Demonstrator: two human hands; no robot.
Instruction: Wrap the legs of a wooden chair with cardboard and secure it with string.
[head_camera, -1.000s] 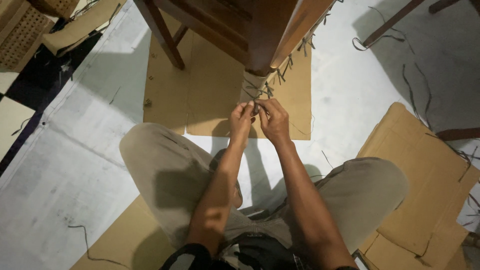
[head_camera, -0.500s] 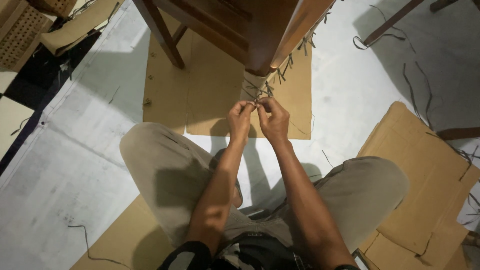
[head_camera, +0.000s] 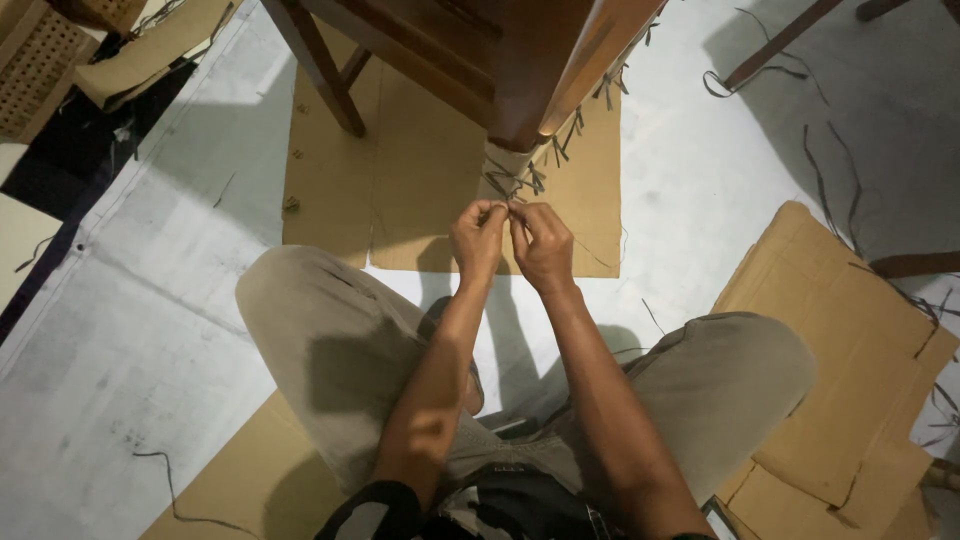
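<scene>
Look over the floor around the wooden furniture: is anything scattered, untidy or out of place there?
Yes. Loose dark string offcuts lie scattered over the pale floor sheet at the right, and another at lower left. Knotted string ends stick out untrimmed from the wrapped furniture leg, by both hands.

The floor is covered by a pale grey sheet. A flat cardboard sheet lies on it under the wooden chair. Right of that cardboard lies a folded cardboard pile. Dark string scraps lie beyond the pile, and one strand lies well left of it.
</scene>
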